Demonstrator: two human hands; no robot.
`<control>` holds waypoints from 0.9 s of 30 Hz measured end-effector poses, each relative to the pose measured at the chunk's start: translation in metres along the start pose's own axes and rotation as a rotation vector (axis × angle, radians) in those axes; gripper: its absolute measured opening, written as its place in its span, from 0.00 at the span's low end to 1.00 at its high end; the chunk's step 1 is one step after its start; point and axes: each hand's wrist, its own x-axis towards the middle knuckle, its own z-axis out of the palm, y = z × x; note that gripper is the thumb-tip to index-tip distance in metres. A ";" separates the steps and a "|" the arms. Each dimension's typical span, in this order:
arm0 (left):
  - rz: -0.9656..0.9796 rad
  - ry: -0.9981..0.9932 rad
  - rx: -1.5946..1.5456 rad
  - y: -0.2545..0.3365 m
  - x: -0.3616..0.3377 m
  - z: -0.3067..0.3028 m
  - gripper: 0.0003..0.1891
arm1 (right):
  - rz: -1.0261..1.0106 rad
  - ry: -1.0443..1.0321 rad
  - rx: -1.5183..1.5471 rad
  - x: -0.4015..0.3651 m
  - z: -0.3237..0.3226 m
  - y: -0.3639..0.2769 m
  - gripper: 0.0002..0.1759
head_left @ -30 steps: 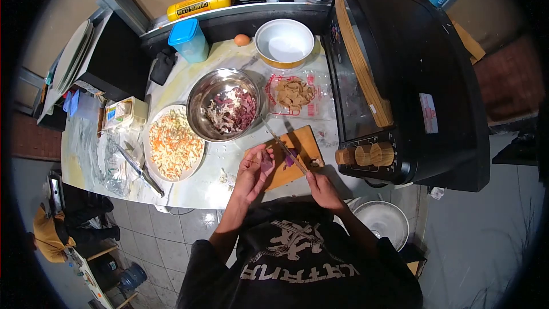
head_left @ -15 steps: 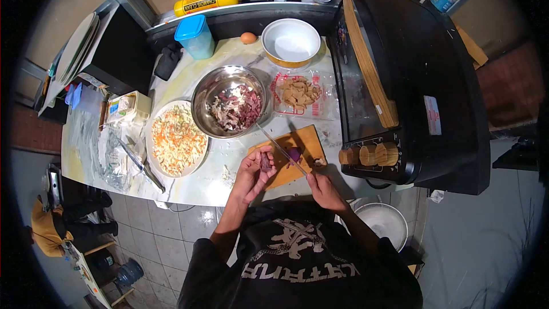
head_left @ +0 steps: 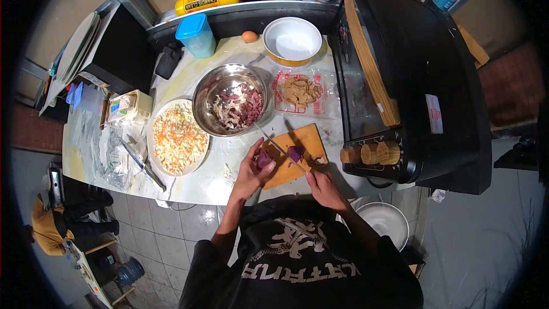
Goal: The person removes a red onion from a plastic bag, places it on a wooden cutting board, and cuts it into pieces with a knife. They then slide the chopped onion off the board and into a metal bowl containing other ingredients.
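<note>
My left hand (head_left: 250,173) is closed around a purple piece (head_left: 263,159) at the left edge of the wooden cutting board (head_left: 310,137). In my right hand (head_left: 325,187) is a long knife (head_left: 280,149), its blade slanting up and left across the board. Another purple chunk (head_left: 295,153) lies on the board beside the blade, with small scraps near its right edge. Just behind the board, a steel bowl (head_left: 202,100) holds chopped purple and pale pieces. A plate (head_left: 204,154) of shredded orange and white food stands to its left.
Brown slices lie on a plastic bag (head_left: 327,88). Behind are a white bowl (head_left: 292,37), an egg (head_left: 249,36) and a blue-lidded container (head_left: 197,37). A black oven (head_left: 423,80) stands right; a second knife (head_left: 141,164) lies left. Another person (head_left: 48,226) is at far left.
My left hand has turned the purple piece, so a brighter purple face now shows. The knife has hardly moved.
</note>
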 end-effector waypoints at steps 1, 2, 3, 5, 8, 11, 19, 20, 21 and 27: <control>0.066 -0.018 0.145 0.000 -0.002 0.001 0.24 | 0.000 -0.003 0.000 0.000 0.000 0.001 0.20; 0.065 -0.015 0.144 -0.005 -0.001 0.000 0.24 | 0.013 -0.009 -0.012 0.001 0.001 0.001 0.20; 0.183 0.043 0.405 -0.009 0.000 0.000 0.26 | 0.026 -0.013 -0.024 0.001 0.001 0.001 0.20; 0.302 0.099 0.665 -0.017 0.003 -0.001 0.28 | 0.043 -0.020 -0.030 0.002 0.001 -0.001 0.20; 0.339 0.172 0.769 -0.017 0.005 0.006 0.28 | 0.054 -0.021 -0.028 0.001 0.002 0.001 0.20; 0.353 0.235 0.937 -0.011 0.008 0.011 0.26 | 0.057 -0.019 -0.017 0.000 0.003 0.001 0.21; 0.459 0.276 1.060 -0.019 0.010 0.014 0.23 | 0.164 -0.089 -0.089 -0.008 -0.004 0.010 0.23; 0.459 0.274 1.060 -0.020 0.008 0.014 0.23 | 0.166 -0.087 -0.105 -0.010 -0.002 0.015 0.24; 0.449 0.275 1.057 -0.021 0.007 0.014 0.22 | 0.168 -0.086 -0.121 -0.011 -0.002 0.016 0.25; 0.367 0.217 0.967 -0.025 -0.001 0.010 0.20 | 0.203 -0.136 -0.145 -0.009 -0.002 0.005 0.27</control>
